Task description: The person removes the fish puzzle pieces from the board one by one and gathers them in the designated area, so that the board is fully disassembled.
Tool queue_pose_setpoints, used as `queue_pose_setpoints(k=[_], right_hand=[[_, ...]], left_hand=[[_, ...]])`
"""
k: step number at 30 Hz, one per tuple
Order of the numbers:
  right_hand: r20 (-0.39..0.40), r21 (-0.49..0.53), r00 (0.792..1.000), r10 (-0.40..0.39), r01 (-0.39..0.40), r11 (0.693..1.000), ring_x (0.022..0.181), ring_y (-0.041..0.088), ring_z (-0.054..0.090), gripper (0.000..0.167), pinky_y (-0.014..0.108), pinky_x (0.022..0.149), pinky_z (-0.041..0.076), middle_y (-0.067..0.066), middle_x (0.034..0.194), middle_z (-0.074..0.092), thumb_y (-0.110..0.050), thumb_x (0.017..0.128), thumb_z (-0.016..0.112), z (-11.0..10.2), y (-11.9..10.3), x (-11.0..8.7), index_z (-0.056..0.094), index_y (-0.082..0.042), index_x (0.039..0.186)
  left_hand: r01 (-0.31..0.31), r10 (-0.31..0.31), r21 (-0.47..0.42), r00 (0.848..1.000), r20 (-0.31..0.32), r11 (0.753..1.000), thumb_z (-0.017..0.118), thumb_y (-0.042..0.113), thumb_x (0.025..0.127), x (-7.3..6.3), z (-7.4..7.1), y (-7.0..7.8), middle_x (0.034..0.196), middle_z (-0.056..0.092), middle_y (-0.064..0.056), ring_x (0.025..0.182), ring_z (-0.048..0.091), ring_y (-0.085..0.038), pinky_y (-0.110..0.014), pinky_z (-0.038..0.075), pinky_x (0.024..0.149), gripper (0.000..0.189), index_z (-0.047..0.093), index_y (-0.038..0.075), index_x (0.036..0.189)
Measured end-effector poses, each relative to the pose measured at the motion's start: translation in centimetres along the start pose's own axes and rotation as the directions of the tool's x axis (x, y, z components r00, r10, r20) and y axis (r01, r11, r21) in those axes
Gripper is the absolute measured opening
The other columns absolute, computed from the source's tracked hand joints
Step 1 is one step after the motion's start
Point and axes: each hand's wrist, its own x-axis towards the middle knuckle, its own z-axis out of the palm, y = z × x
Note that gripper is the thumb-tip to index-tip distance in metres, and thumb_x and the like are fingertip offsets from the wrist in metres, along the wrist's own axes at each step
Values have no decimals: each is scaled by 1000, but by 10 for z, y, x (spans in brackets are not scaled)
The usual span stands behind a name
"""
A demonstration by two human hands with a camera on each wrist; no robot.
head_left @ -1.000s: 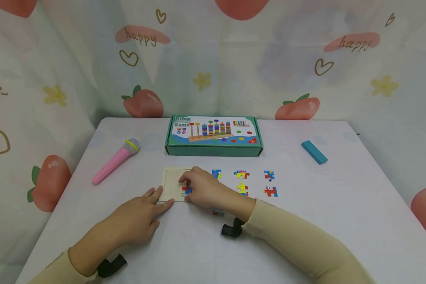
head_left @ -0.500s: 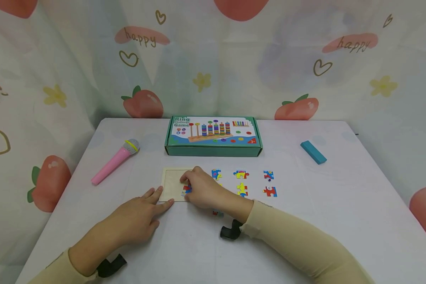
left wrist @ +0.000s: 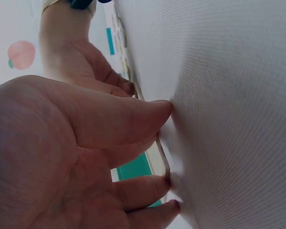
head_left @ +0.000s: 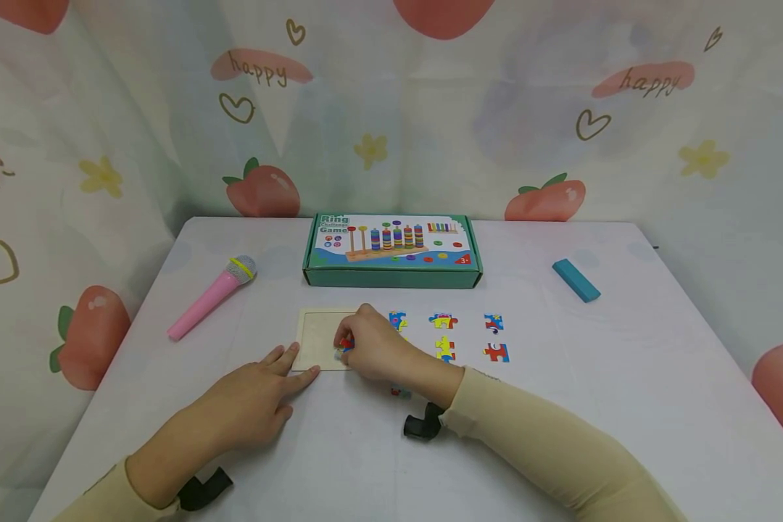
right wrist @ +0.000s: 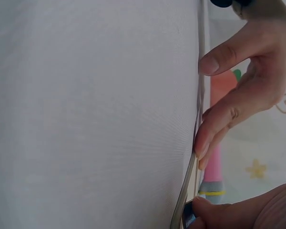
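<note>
A shallow pale wooden puzzle tray (head_left: 315,339) lies flat in front of the green box in the head view. My left hand (head_left: 251,399) rests with its fingers extended on the tray's lower left corner and edge. At the tray's right side, the thumb and fingers of my right hand (head_left: 378,349) pinch a red and blue jigsaw piece (head_left: 346,346). That hand covers the right part of the tray. In the right wrist view the piece (right wrist: 188,213) shows at the tray's edge, beneath the thumb.
Several loose jigsaw pieces lie to the right, among them a yellow one (head_left: 446,349) and a red one (head_left: 496,352). Behind stands a green game box (head_left: 393,278). A pink toy microphone (head_left: 209,299) lies left, a teal block (head_left: 577,280) right.
The fingers of my right hand have drawn closer around the jigsaw piece, which has shifted slightly to the right. My left hand stays in place on the tray.
</note>
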Motion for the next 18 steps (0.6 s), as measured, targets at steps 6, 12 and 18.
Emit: queue_pose_setpoints(k=[6,12,18], right_hand=[[10,-43,998,-61,61,997,97,16,59,14,31,84,53,3,104,69,-9,93,80,1,-1,-1,82,-19,103],[12,-15,997,-70,71,997,94,15,63,18,34,88,54,-4,101,75,-9,98,77,2,-2,-4,80,-20,111],[-37,74,996,-77,80,994,88,16,62,18,31,77,52,-7,88,68,-7,92,79,-8,-1,-12,74,-22,100]], left_hand=[[7,-7,3,1000,10,1000,77,20,97,1,1,-1,169,44,-22,154,46,-48,-65,50,116,61,60,26,156],[31,-31,-4,999,29,1000,76,21,98,2,0,-1,170,42,-21,156,44,-47,-66,49,117,61,59,26,157],[40,-40,2,999,31,999,76,21,98,2,0,0,170,42,-21,156,44,-47,-66,49,116,61,58,27,157]])
